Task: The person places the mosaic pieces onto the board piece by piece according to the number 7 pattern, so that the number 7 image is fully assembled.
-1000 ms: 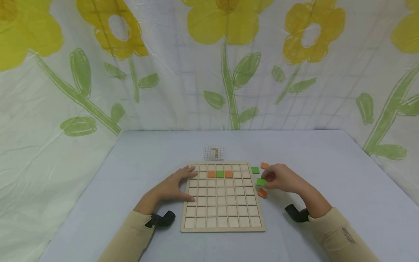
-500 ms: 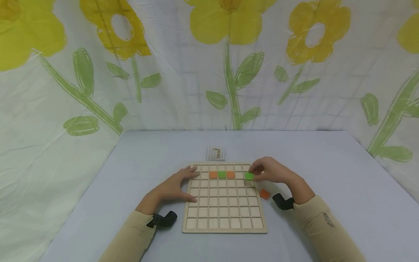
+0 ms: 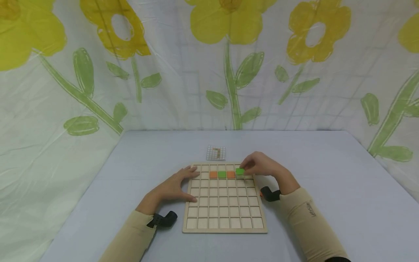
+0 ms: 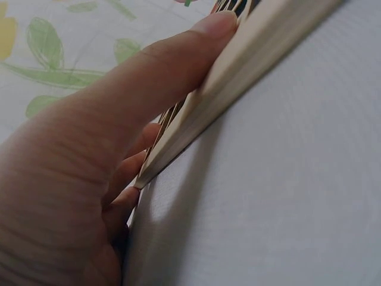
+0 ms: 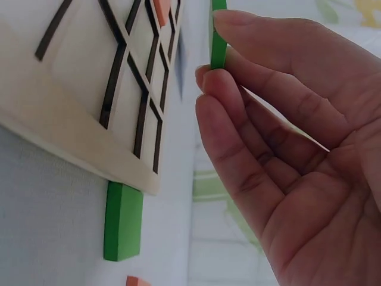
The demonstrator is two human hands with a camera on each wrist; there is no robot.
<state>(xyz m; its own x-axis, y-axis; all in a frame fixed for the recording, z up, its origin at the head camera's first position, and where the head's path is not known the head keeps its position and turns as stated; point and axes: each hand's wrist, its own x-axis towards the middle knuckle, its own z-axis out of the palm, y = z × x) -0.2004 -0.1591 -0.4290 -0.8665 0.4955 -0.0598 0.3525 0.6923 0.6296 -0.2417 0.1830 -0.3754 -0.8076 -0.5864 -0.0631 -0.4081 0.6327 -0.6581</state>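
A wooden grid board [image 3: 224,230] lies flat on the table. My right hand [image 3: 264,166] pinches a green square tile [image 3: 240,171] between thumb and fingers, over the second row from the far edge. Beside it in that row sit an orange tile [image 3: 230,174], a green tile [image 3: 222,174] and another orange tile [image 3: 213,174]. In the right wrist view the pinched green tile [image 5: 218,44] is held on edge, above the board. Along the board's left side rests my left hand [image 3: 171,186], fingers spread; in the left wrist view its thumb [image 4: 172,65] lies over the rim.
A small card with a printed grid [image 3: 216,153] lies behind the board. In the right wrist view a loose green tile [image 5: 123,221] lies by the board's edge, with an orange tile [image 5: 137,281] partly in view. A flower-patterned curtain [image 3: 183,91] hangs behind the table.
My right hand has lifted the green tile from the table right of the board and carried it left over the second row. My left hand stays at the board's left edge.
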